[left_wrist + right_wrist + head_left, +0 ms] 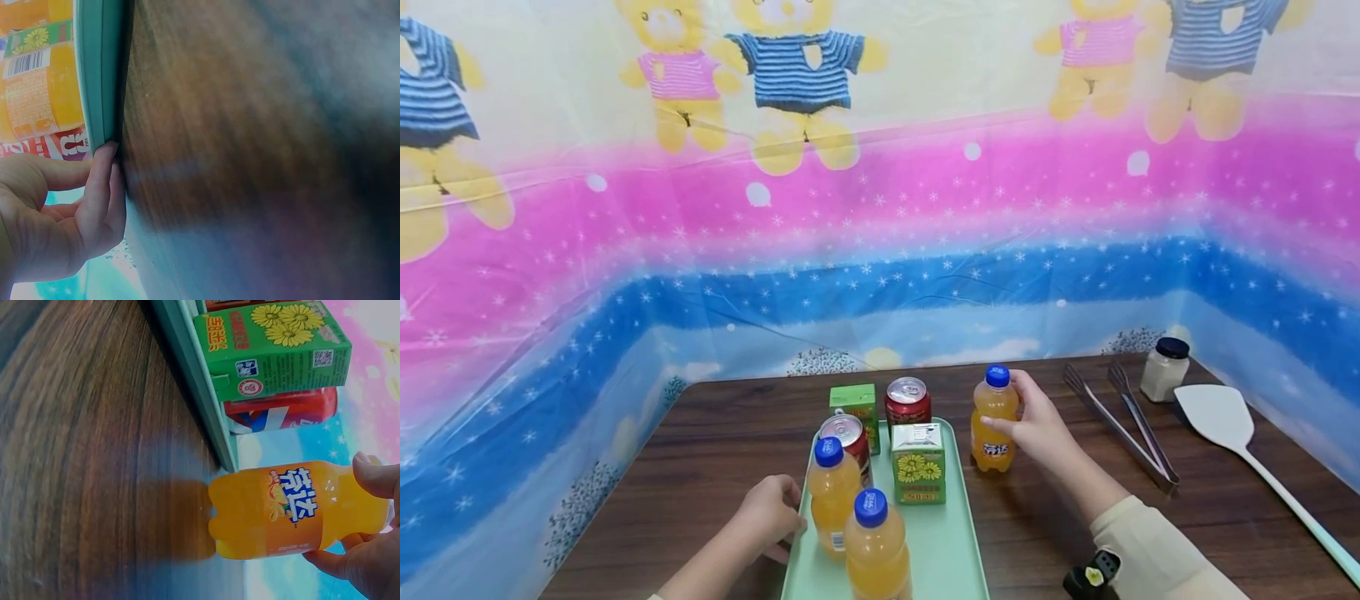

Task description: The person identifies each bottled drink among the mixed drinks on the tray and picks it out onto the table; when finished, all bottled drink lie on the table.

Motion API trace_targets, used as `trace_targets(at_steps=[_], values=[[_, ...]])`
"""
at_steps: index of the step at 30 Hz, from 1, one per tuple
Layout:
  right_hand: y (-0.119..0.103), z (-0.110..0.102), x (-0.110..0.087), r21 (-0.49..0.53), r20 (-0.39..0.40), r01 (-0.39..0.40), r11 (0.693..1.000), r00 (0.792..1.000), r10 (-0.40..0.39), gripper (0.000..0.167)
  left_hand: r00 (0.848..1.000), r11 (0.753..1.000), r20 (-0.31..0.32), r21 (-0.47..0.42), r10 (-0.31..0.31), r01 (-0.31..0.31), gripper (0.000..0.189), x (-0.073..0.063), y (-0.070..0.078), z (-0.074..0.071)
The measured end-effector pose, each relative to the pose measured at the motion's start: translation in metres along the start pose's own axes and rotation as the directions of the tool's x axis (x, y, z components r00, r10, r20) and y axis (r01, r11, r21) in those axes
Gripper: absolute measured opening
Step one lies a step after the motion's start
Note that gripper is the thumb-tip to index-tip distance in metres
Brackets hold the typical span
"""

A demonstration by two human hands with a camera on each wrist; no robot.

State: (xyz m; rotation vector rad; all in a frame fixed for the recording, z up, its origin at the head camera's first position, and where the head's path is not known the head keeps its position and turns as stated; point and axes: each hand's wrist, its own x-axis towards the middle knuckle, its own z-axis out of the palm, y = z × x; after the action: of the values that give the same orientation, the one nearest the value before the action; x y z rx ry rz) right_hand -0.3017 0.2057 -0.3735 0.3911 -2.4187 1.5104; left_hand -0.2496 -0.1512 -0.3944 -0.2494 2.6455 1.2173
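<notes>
My right hand [1037, 421] grips an orange soda bottle [994, 429] with a blue cap by its upper part, right of the green tray [958, 533]. In the right wrist view the upright bottle [269, 509] has its base close to the tabletop. At the tray's left edge, my left hand [769, 515] pinches the rim [100, 75] between thumb and fingers. On the tray stand two more orange soda bottles [833, 500], two red cans [907, 400] and two green drink cartons [918, 467] with yellow flowers.
Metal tongs [1123, 429] lie on the dark wooden table [715, 442] to the right. Beyond them are a black-lidded jar [1165, 371] and a white spatula [1221, 417] with a long handle. A printed cloth [910, 217] with bears hangs around the table's back and sides.
</notes>
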Motion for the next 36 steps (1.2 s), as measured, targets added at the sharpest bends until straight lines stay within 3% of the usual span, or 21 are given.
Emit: trace_targets(at_steps=[6, 9, 20, 36], values=[[0.003, 0.001, 0.005, -0.011, 0.013, 0.017, 1.000, 1.000, -0.017, 0.056, 1.000, 1.000, -0.017, 0.000, 0.001, -0.001, 0.028, 0.021, -0.019, 0.008], [0.004, 0.002, 0.008, -0.015, 0.016, 0.028, 0.999, 0.999, -0.028, 0.056, 1.000, 1.000, -0.019, 0.003, 0.010, -0.010, 0.028, 0.024, -0.021, 0.010], [0.006, 0.004, 0.015, -0.014, 0.014, 0.038, 0.999, 0.999, -0.038, 0.053, 1.000, 1.000, 0.002, 0.005, 0.000, 0.000, 0.024, 0.002, -0.001, -0.001], [0.001, 0.000, 0.018, -0.051, 0.040, -0.030, 0.998, 0.999, 0.032, 0.057, 0.999, 0.999, -0.007, 0.024, 0.036, -0.035, 0.025, -0.005, 0.002, -0.002]])
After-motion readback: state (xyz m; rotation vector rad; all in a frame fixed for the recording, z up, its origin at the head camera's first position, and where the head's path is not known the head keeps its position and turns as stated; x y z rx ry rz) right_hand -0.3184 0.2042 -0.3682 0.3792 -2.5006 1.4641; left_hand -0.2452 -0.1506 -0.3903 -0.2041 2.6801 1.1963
